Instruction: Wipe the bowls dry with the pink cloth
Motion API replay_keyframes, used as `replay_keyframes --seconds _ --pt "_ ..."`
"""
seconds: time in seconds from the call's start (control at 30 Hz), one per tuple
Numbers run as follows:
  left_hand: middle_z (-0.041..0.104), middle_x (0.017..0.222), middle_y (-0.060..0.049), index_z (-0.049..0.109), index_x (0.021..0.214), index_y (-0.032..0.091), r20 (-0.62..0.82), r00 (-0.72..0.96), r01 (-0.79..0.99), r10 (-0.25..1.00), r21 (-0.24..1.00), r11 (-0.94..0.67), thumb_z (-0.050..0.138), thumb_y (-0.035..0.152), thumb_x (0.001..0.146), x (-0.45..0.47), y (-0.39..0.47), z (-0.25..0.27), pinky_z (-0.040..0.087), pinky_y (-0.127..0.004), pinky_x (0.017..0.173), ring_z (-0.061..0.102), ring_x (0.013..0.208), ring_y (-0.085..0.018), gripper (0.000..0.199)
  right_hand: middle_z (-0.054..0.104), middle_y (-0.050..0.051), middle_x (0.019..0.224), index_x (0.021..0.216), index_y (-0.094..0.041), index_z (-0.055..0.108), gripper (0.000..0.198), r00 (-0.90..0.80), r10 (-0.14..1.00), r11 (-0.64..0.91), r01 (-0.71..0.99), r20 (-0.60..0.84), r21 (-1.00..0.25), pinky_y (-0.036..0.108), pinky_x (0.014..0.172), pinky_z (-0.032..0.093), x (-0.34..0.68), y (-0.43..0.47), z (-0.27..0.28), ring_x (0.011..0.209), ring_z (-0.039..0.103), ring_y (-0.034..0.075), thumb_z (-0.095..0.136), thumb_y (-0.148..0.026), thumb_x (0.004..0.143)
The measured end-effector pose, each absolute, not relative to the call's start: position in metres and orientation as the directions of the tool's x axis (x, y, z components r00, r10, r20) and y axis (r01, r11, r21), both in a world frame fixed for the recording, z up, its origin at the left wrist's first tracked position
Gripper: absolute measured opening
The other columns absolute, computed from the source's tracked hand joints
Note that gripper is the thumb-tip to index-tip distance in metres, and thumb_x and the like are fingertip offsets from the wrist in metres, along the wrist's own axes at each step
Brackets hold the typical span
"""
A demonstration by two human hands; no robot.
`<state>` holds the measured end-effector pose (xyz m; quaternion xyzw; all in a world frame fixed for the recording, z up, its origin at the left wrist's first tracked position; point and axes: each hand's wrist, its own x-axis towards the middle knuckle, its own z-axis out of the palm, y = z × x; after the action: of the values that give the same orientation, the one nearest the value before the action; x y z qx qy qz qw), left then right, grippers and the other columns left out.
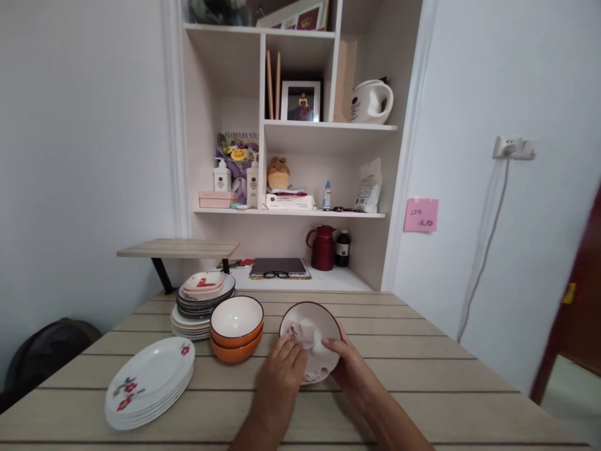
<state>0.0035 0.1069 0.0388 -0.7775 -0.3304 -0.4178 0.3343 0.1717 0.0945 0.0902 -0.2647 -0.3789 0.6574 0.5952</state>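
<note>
A white bowl with a dark rim (323,316) is tilted toward me above the table. My right hand (350,360) grips its right side, thumb over the rim and fingers behind. Inside the bowl lies a crumpled pale pinkish cloth (303,335). My left hand (286,363) presses on this cloth with its fingers bent together against the bowl's inner wall. Just left of it stand two stacked orange bowls with white insides (237,341). Farther left is a stack of oval white plates with red flowers (150,382).
Behind the bowls rises a stack of plates and small dishes (204,297), beside a raised wooden shelf (178,247). At the table's back, a laptop (277,266), glasses and a red jug (323,247) sit in the shelving unit. A cable (488,250) hangs on the right wall.
</note>
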Motion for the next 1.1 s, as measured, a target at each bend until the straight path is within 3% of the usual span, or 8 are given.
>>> replay_keyframes --seconds 0.13,0.2,0.33,0.57,0.7,0.83,0.93,1.1 --pt "0.071 0.08 -0.002 0.067 0.088 0.02 0.863 0.418 0.78 0.282 -0.182 -0.599 0.039 0.007 0.104 0.008 0.102 0.043 0.059 -0.042 0.103 0.073 0.086 -0.019 0.035 0.079 0.002 0.077 0.121 -0.022 0.069 0.058 -0.063 0.996 -0.094 -0.581 -0.07 -0.809 0.034 0.068 0.052 0.166 0.094 0.09 0.07 0.069 0.026 0.074 -0.021 0.063" --pt "0.071 0.081 -0.002 0.068 0.092 0.02 0.838 0.461 0.762 0.293 -0.205 -0.614 0.042 0.008 0.103 0.01 0.098 0.045 0.059 -0.041 0.102 0.073 0.087 -0.019 0.031 0.079 0.002 0.077 0.125 -0.022 0.067 0.061 -0.042 0.992 -0.12 -0.573 -0.117 -0.81 0.035 0.067 0.052 0.167 0.094 0.091 0.07 0.07 0.027 0.071 -0.024 0.064" --pt "0.076 0.111 -0.004 0.067 0.122 0.021 0.774 0.537 0.741 0.334 -0.245 -0.625 0.048 0.008 0.1 0.011 0.094 0.043 0.059 -0.04 0.1 0.071 0.108 -0.022 0.032 0.081 0.004 0.096 0.134 -0.027 0.063 0.072 0.014 1.0 0.01 -0.522 0.003 -0.853 0.038 0.078 0.054 0.172 0.098 0.094 0.088 0.073 0.03 0.07 -0.025 0.063" --pt "0.061 0.147 -0.012 0.046 0.15 0.015 0.728 0.524 0.769 0.443 -0.18 -0.614 0.047 0.002 0.087 0.007 0.095 0.034 0.053 -0.043 0.109 0.057 0.136 -0.024 0.064 0.074 0.002 0.127 0.124 -0.031 0.069 0.061 0.039 0.957 0.274 -0.44 0.287 -0.855 0.043 0.109 0.043 0.168 0.101 0.087 0.121 0.064 0.03 0.073 -0.016 0.065" --pt "0.065 0.142 -0.013 0.05 0.145 0.015 0.71 0.491 0.716 0.504 -0.001 -0.698 0.054 0.0 0.076 0.008 0.088 0.044 0.053 -0.046 0.108 0.061 0.13 -0.027 0.07 0.076 0.004 0.122 0.122 -0.029 0.069 0.058 0.01 0.961 0.251 -0.447 0.276 -0.858 0.042 0.104 0.046 0.164 0.095 0.093 0.115 0.066 0.03 0.072 -0.017 0.065" --pt "0.074 0.119 -0.007 0.066 0.118 0.022 0.677 0.465 0.595 0.571 0.239 -0.768 0.063 0.0 0.07 0.011 0.084 0.05 0.055 -0.043 0.097 0.067 0.111 -0.027 0.053 0.078 0.003 0.103 0.119 -0.027 0.069 0.057 0.025 0.966 0.241 -0.441 0.256 -0.865 0.038 0.092 0.049 0.163 0.092 0.098 0.1 0.068 0.028 0.069 -0.017 0.063" --pt "0.074 0.102 -0.005 0.068 0.097 0.021 0.625 0.397 0.535 0.673 0.438 -0.722 0.066 -0.001 0.068 0.013 0.084 0.051 0.054 -0.037 0.087 0.067 0.097 -0.025 0.036 0.078 0.003 0.096 0.123 -0.026 0.067 0.06 0.026 0.971 0.228 -0.416 0.24 -0.88 0.034 0.081 0.049 0.163 0.097 0.091 0.088 0.067 0.025 0.066 -0.018 0.064" --pt "0.07 0.088 -0.003 0.067 0.082 0.02 0.528 0.292 0.433 0.798 0.671 -0.602 0.066 0.0 0.069 0.014 0.084 0.054 0.048 -0.029 0.077 0.064 0.084 -0.02 0.023 0.076 0.003 0.111 0.121 -0.027 0.069 0.057 0.059 0.978 0.206 -0.399 0.199 -0.893 0.031 0.073 0.048 0.164 0.111 0.073 0.087 0.066 0.024 0.065 -0.021 0.064"
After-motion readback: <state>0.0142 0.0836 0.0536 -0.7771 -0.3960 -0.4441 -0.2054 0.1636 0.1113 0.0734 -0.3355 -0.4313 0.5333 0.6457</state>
